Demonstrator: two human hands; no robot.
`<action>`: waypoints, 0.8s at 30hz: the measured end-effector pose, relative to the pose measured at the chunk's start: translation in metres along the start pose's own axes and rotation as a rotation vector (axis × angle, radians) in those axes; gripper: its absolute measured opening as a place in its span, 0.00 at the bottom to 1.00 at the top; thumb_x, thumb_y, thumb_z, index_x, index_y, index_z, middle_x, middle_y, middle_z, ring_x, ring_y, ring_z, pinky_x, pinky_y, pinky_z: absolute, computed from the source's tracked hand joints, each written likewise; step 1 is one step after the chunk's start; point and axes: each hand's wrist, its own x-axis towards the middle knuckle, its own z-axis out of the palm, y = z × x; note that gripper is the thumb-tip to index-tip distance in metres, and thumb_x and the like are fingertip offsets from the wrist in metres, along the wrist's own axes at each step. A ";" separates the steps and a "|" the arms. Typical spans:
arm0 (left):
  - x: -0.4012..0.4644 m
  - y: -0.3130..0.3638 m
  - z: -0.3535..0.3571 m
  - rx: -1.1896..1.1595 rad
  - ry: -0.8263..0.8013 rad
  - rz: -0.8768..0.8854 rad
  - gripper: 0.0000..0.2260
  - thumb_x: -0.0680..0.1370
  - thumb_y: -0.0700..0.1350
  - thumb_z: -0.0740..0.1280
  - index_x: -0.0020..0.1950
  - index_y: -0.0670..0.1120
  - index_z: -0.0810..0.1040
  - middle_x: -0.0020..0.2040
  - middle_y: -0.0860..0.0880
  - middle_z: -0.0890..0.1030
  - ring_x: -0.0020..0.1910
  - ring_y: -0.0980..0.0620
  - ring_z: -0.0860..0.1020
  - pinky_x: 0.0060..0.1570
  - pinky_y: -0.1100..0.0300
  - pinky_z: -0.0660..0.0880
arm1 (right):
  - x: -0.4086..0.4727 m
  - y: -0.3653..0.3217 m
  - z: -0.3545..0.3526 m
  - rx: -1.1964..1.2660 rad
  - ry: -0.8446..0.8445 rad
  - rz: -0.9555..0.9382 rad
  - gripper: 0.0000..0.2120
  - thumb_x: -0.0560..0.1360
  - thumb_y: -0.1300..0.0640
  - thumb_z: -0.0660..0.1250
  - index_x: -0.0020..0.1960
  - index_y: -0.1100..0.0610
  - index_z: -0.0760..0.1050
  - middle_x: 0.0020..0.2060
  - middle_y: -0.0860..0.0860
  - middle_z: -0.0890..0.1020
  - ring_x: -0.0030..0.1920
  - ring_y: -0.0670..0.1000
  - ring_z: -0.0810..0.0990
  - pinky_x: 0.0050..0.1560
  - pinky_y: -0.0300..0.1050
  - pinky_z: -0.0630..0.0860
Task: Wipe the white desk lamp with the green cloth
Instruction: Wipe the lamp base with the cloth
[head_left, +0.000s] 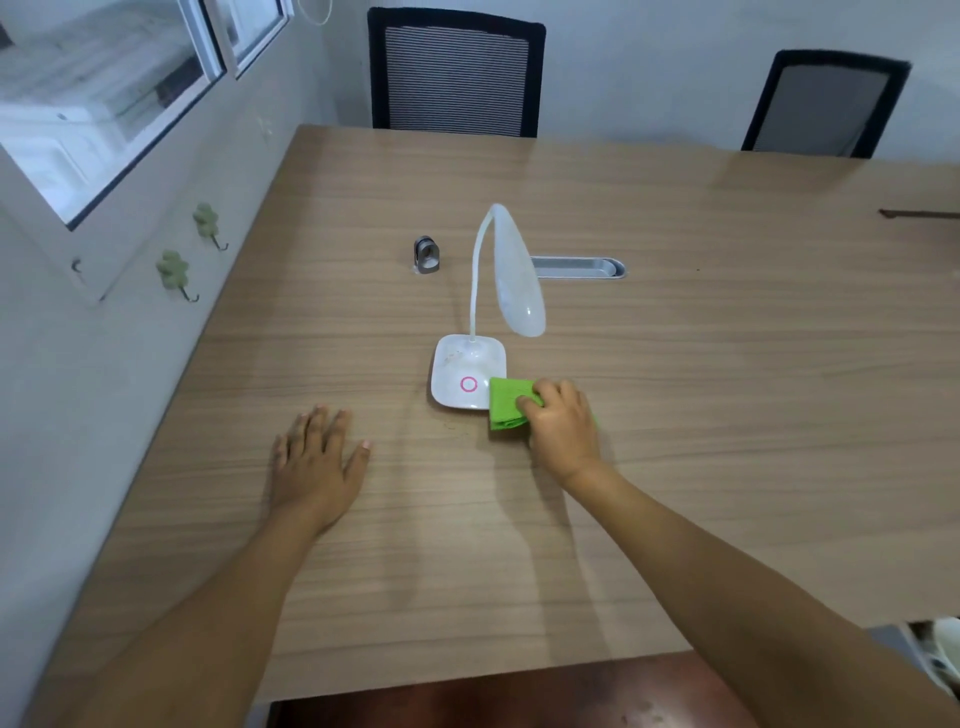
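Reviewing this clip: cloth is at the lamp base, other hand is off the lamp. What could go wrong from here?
1. The left hand lies flat on the table, not steadying the lamp; wiping with the cloth could slide the base.
2. The head leans out on a thin neck, so a push might tip it.
3. The cloth may press the pink ring button.
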 end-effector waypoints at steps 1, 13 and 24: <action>0.001 0.000 -0.003 -0.014 -0.017 0.007 0.28 0.78 0.61 0.49 0.76 0.54 0.55 0.79 0.48 0.54 0.78 0.46 0.50 0.76 0.46 0.48 | 0.003 0.000 -0.003 0.015 0.007 0.010 0.12 0.59 0.63 0.61 0.38 0.57 0.82 0.36 0.55 0.83 0.35 0.59 0.80 0.34 0.44 0.77; -0.026 -0.050 -0.010 -0.024 0.126 -0.135 0.32 0.73 0.63 0.44 0.72 0.51 0.65 0.75 0.41 0.65 0.76 0.41 0.58 0.73 0.42 0.53 | 0.065 -0.098 -0.002 0.027 -0.167 -0.013 0.06 0.54 0.64 0.62 0.21 0.59 0.76 0.20 0.52 0.77 0.24 0.54 0.78 0.18 0.35 0.68; -0.023 -0.051 -0.006 -0.026 0.163 -0.135 0.32 0.72 0.66 0.49 0.71 0.52 0.65 0.74 0.43 0.66 0.75 0.42 0.58 0.72 0.41 0.53 | 0.099 -0.116 -0.021 0.149 -0.095 0.100 0.05 0.66 0.73 0.70 0.41 0.69 0.79 0.42 0.64 0.80 0.45 0.62 0.80 0.39 0.49 0.79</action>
